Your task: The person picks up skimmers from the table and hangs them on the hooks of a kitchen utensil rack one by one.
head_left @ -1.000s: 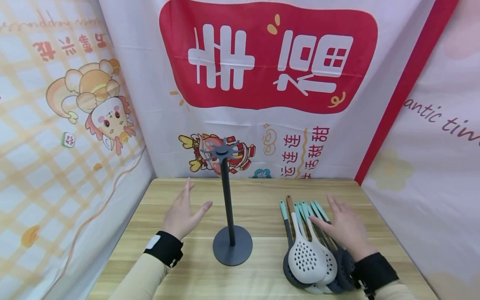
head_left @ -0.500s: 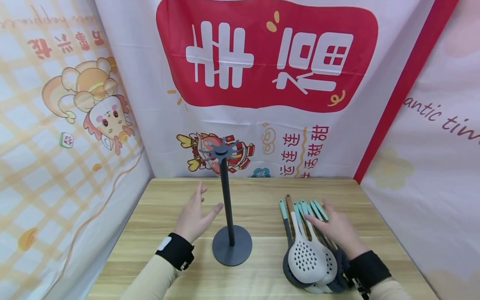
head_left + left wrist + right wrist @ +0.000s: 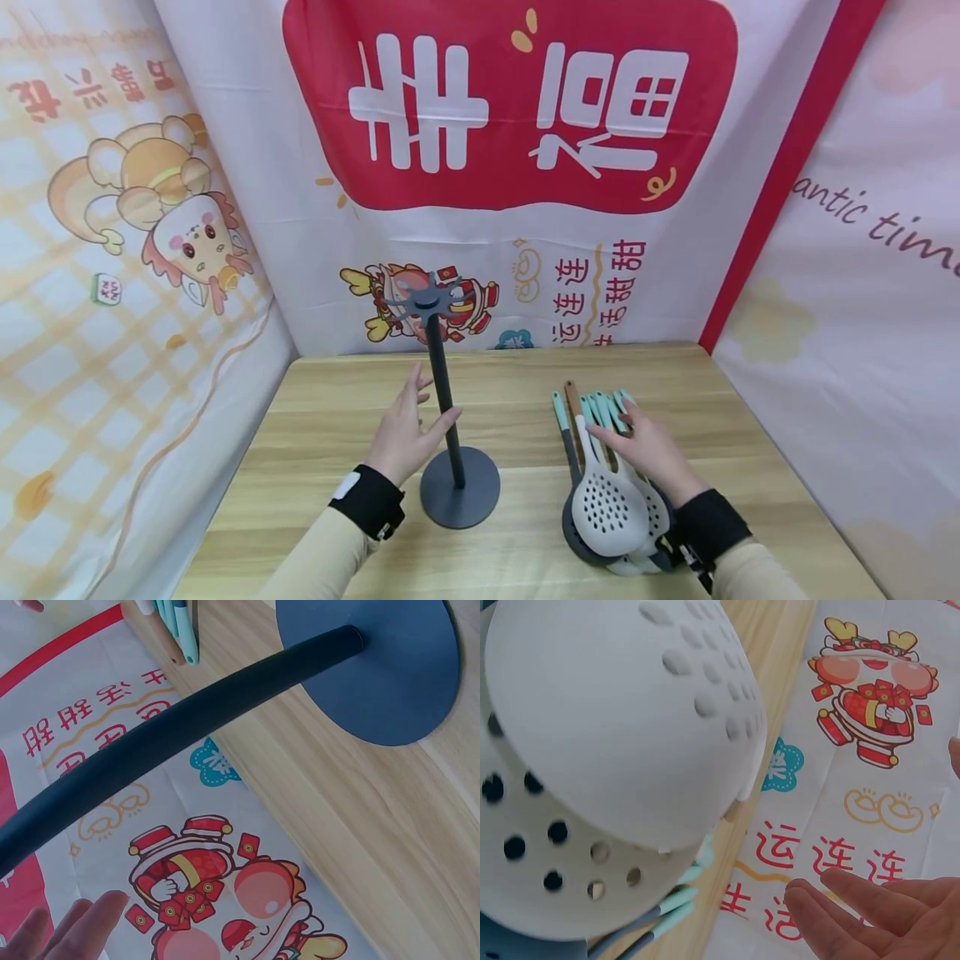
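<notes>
A dark grey utensil stand has a round base (image 3: pixel 461 505), an upright pole (image 3: pixel 442 375) and a hooked top (image 3: pixel 429 302). Beside the pole is my left hand (image 3: pixel 405 429), fingers loosely spread, the thumb crossing in front of it in the head view; contact is unclear. In the left wrist view its fingers (image 3: pixel 79 930) show apart from the pole. My right hand (image 3: pixel 651 448) hovers over the turquoise handles (image 3: pixel 597 408) of a pile of kitchen utensils, its fingers extended and holding nothing. On top lies a white skimmer (image 3: pixel 610 510) with a brown handle end (image 3: pixel 573 398).
A second white perforated skimmer (image 3: pixel 525 847) lies under the top one, with dark grey utensils (image 3: pixel 573 537) beneath, partly hidden. The wooden table (image 3: pixel 360 533) ends at a printed cloth (image 3: pixel 480 229) behind; more cloth (image 3: pixel 247 350) hangs at the left.
My left hand has moved right, up to the stand's pole. My right hand has moved left over the utensil handles. The head view has shifted slightly.
</notes>
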Tool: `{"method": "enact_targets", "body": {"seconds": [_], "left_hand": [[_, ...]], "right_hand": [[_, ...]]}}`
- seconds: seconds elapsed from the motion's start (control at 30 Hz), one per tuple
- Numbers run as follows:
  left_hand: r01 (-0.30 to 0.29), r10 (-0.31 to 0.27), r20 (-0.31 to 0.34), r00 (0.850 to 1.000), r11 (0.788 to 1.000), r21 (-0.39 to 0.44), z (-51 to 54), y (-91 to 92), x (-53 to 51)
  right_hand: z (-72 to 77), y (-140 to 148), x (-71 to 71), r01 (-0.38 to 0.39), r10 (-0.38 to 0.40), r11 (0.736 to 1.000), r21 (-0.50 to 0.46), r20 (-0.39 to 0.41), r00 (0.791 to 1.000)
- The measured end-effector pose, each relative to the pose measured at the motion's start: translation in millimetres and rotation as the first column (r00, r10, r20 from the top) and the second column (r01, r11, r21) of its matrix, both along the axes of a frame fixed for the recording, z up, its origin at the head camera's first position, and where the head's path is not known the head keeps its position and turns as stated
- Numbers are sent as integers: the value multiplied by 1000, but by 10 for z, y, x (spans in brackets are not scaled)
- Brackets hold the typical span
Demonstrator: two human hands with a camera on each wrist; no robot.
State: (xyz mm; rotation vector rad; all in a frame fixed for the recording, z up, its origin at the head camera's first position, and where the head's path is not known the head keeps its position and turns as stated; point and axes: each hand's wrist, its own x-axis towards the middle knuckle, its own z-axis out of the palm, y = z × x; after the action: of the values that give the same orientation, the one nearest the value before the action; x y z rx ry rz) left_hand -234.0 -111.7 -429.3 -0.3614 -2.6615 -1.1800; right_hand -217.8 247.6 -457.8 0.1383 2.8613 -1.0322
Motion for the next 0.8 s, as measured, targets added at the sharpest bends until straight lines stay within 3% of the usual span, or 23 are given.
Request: {"method": "enact_targets", "body": {"seconds": [0.23,0.53,0.8], "left_hand": [[-11,11,11,1000,1000,21,19,63,-7],[-3,5,-51,999,999,48,-16,160,-61],[-38,45,-70,997,994,102,-65,309,-81]], "right_hand": [[-39,-82,-47,9,-9,1000,15,17,1000],[-173,-156,-73,14,-13,1000,-23,47,999],[-242,-259,-96,19,-19,1000,-4,40,999]]}}
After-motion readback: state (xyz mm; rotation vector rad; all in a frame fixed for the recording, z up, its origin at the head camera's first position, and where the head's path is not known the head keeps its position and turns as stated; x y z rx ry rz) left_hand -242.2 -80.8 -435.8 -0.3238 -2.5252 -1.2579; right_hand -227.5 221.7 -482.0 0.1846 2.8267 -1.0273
